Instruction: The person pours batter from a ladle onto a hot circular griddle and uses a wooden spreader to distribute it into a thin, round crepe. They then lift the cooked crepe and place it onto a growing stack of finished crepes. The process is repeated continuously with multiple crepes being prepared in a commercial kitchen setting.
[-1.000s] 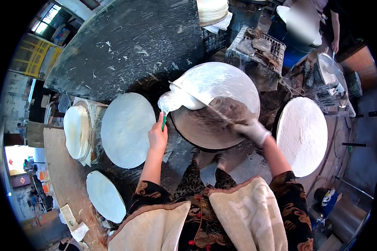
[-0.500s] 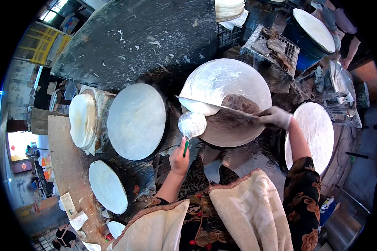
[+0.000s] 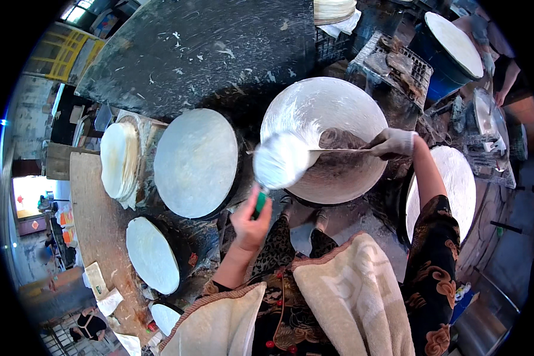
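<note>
My left hand [image 3: 252, 221], bare, is closed round the green handle [image 3: 259, 204] of a ladle. The ladle's round white-coated head [image 3: 280, 159] is smeared by motion and overlaps the near left rim of a big round griddle [image 3: 351, 111]. My right hand [image 3: 390, 144], in a pale glove, is closed on the end of a long thin scraper [image 3: 343, 151]. Its blade lies across the griddle, and its far end is hidden behind the ladle head. White batter [image 3: 296, 107] coats the griddle's far and left parts. A brown patch [image 3: 341, 138] shows near the middle.
At left stand a pale round griddle [image 3: 196, 163], a stack of thin flatbreads [image 3: 118, 163] and a smaller round top [image 3: 152, 255]. Another white round surface [image 3: 448, 184] is beside my right arm. A blue barrel [image 3: 442, 71] and a co-worker's arm [image 3: 507, 80] are at far right.
My left hand has lifted the ladle head, which now covers the scraper's left end. The scraper has levelled, its left end lower, and my right hand has risen slightly. The view has shifted a little.
</note>
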A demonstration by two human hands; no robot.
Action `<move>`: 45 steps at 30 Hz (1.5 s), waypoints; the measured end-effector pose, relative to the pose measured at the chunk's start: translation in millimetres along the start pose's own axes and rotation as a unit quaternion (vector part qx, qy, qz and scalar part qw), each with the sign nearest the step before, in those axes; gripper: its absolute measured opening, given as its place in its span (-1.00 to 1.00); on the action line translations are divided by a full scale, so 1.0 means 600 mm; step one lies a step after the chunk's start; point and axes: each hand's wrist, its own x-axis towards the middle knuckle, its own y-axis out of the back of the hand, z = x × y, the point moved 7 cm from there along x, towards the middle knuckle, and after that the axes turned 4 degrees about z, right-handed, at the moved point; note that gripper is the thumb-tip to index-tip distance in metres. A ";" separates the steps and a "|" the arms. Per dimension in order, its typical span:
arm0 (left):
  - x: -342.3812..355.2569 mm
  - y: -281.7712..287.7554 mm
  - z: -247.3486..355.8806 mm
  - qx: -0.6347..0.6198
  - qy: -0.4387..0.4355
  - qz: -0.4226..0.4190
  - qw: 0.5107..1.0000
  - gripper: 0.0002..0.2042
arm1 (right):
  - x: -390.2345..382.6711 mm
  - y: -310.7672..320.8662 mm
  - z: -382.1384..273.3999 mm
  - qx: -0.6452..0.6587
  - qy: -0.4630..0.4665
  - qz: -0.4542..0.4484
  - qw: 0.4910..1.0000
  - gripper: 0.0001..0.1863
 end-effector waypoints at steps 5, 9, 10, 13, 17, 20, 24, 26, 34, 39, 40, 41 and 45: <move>0.073 0.053 0.002 -0.318 0.260 0.138 0.901 -0.79 | 0.007 0.055 -0.033 0.086 -0.016 0.098 0.991 -0.62; 0.076 0.116 -0.029 -0.345 0.288 0.234 0.862 -0.84 | 0.031 0.004 -0.043 0.019 -0.033 0.030 0.999 -0.62; 0.071 0.127 -0.037 -0.337 0.291 0.241 0.862 -0.83 | 0.027 -0.012 -0.028 -0.014 -0.049 0.005 0.999 -0.62; 0.059 0.150 -0.048 -0.317 0.303 0.244 0.865 -0.80 | -0.003 -0.014 -0.010 -0.024 -0.064 -0.043 0.997 -0.56; 0.058 0.144 -0.046 -0.317 0.305 0.230 0.868 -0.78 | 0.024 0.066 0.011 0.006 0.049 0.023 0.999 -0.59; 0.054 0.137 -0.058 -0.331 0.319 0.218 0.861 -0.73 | 0.054 0.047 -0.062 0.072 0.011 0.047 0.996 -0.61; 0.052 0.136 -0.068 -0.353 0.334 0.216 0.847 -0.69 | 0.052 0.011 -0.014 -0.057 -0.071 -0.014 0.996 -0.67; 0.048 0.146 -0.076 -0.354 0.331 0.212 0.849 -0.71 | 0.032 0.013 0.021 -0.035 -0.069 -0.070 0.995 -0.66; 0.015 0.145 -0.023 -0.367 0.270 0.204 0.866 -0.71 | 0.049 0.051 -0.049 0.035 -0.012 0.007 0.999 -0.67; 0.015 0.132 -0.006 -0.413 0.299 0.185 0.840 -0.67 | 0.016 0.022 -0.009 -0.120 -0.114 -0.105 0.981 -0.70; 0.019 0.133 -0.006 -0.434 0.300 0.181 0.830 -0.66 | -0.006 0.028 0.013 -0.111 -0.116 -0.099 0.982 -0.69; 0.023 0.135 -0.004 -0.454 0.302 0.179 0.819 -0.66 | -0.033 0.032 0.037 -0.101 -0.119 -0.096 0.983 -0.69; 0.037 0.159 -0.003 -0.489 0.280 0.153 0.812 -0.66 | -0.190 0.029 0.115 0.023 -0.102 0.020 0.994 -0.66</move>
